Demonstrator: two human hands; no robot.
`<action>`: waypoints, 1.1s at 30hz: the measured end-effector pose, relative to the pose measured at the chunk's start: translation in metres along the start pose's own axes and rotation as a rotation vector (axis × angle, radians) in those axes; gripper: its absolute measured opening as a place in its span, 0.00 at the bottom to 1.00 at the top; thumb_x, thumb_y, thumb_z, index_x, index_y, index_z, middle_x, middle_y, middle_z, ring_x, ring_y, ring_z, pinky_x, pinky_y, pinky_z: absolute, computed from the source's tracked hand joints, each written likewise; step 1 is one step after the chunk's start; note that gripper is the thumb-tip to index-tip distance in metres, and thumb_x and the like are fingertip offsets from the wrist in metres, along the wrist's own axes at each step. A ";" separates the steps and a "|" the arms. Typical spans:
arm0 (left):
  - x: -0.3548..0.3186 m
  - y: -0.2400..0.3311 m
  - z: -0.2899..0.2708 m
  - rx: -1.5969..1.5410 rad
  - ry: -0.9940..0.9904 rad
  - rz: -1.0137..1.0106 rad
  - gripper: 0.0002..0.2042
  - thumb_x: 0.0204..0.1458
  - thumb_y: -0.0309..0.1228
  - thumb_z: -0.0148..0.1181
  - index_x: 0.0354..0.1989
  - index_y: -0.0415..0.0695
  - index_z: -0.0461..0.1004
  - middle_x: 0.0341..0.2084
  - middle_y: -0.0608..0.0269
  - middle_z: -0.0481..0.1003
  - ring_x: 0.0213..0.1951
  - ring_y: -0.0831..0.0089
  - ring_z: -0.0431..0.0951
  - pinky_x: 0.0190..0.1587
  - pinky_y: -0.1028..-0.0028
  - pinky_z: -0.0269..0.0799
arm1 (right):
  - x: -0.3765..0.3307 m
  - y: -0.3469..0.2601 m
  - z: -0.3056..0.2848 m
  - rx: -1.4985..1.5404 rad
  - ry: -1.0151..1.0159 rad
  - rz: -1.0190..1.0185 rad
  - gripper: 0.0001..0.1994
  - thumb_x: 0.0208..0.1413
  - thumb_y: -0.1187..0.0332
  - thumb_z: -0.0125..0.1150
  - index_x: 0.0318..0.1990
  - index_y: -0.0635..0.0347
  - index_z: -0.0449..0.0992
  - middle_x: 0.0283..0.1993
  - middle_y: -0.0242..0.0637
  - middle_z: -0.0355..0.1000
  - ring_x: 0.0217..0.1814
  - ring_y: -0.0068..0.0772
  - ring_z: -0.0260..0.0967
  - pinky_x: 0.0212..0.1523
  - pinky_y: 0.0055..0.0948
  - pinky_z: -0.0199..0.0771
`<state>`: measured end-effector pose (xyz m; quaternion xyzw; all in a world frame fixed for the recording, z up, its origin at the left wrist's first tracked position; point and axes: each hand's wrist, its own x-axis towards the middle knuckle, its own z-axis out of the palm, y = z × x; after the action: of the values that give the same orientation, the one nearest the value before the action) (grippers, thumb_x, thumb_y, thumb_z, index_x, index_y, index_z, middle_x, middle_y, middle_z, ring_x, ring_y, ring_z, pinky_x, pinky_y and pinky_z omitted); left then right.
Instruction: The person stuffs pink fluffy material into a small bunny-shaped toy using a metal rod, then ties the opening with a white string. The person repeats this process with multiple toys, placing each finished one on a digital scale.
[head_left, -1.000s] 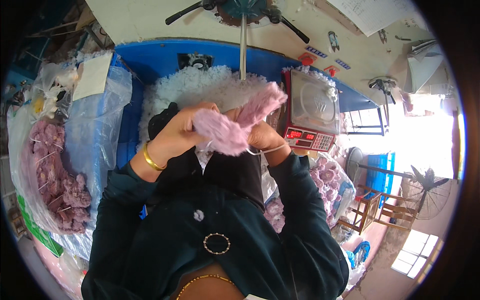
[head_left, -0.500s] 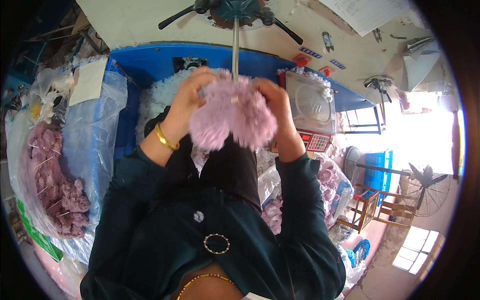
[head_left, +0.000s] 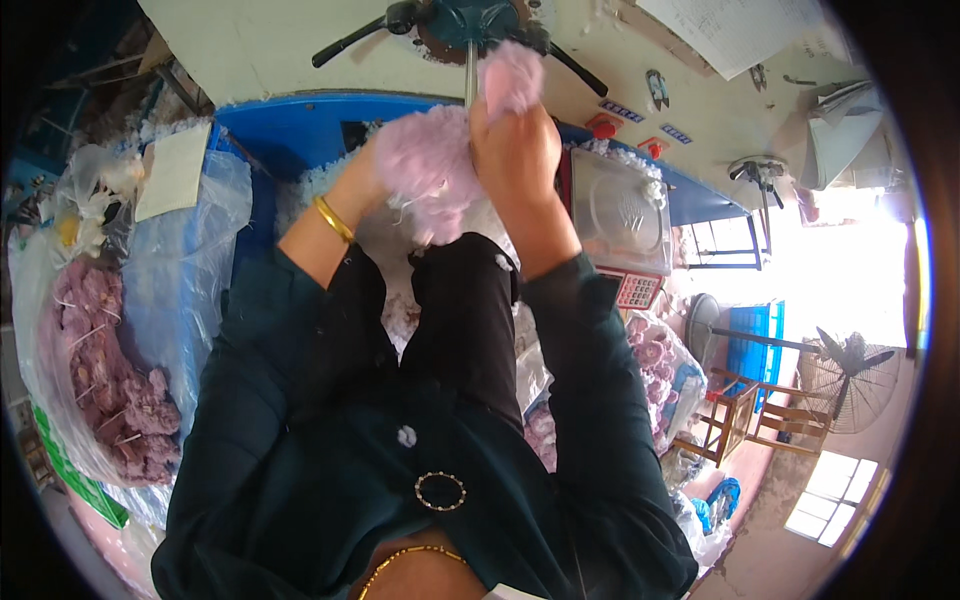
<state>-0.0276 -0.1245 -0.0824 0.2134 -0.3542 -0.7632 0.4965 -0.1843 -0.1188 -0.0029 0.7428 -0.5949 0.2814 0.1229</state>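
A fluffy pink plush toy piece [head_left: 428, 165] hangs in front of me, partly blurred by motion. My left hand [head_left: 368, 178], with a gold bangle at the wrist, holds it from the left; the plush covers those fingers. Closed round a narrower pink part of the plush is my right hand [head_left: 517, 150], and a fluffy end sticks up above the fist. Right behind the plush, a thin metal tube [head_left: 471, 78] comes down from a dark round fitting [head_left: 465, 22] with black handles; the tube's lower end is hidden.
A blue bin [head_left: 290, 112] with white stuffing lies beneath my hands. At left, a clear bag [head_left: 215, 195] holds several pink plush pieces [head_left: 105, 370]. To the right are a transparent lid [head_left: 620, 215], a red-and-white scale [head_left: 640, 291], more plush [head_left: 655, 355] and a fan [head_left: 850, 375].
My right hand has moved up and inward, and now grips a part raised beside the tube. The plush has turned, and its two hanging lobes no longer show side by side.
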 end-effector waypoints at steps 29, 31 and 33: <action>-0.031 0.001 0.098 1.706 0.406 0.453 0.20 0.36 0.29 0.67 0.38 0.36 0.68 0.32 0.51 0.72 0.36 0.52 0.72 0.37 0.60 0.68 | 0.034 0.024 0.060 1.153 0.279 0.550 0.09 0.52 0.65 0.57 0.32 0.63 0.74 0.25 0.31 0.70 0.26 0.21 0.65 0.27 0.27 0.67; -0.031 0.009 0.101 1.626 0.471 0.460 0.22 0.35 0.31 0.68 0.39 0.35 0.68 0.34 0.49 0.72 0.38 0.51 0.71 0.39 0.60 0.68 | 0.045 0.019 0.052 1.084 0.131 0.589 0.07 0.50 0.67 0.57 0.32 0.62 0.72 0.25 0.29 0.68 0.25 0.20 0.64 0.25 0.27 0.65; -0.036 0.010 0.103 1.610 0.502 0.583 0.23 0.35 0.33 0.70 0.39 0.35 0.68 0.34 0.49 0.71 0.39 0.51 0.71 0.41 0.61 0.67 | 0.043 0.015 0.043 0.828 0.074 0.620 0.08 0.49 0.67 0.58 0.31 0.62 0.73 0.24 0.26 0.67 0.27 0.19 0.64 0.28 0.25 0.66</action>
<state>-0.0760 -0.0602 -0.0084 0.5598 -0.7039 -0.0574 0.4335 -0.1812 -0.1799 -0.0162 0.5076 -0.6211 0.5424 -0.2498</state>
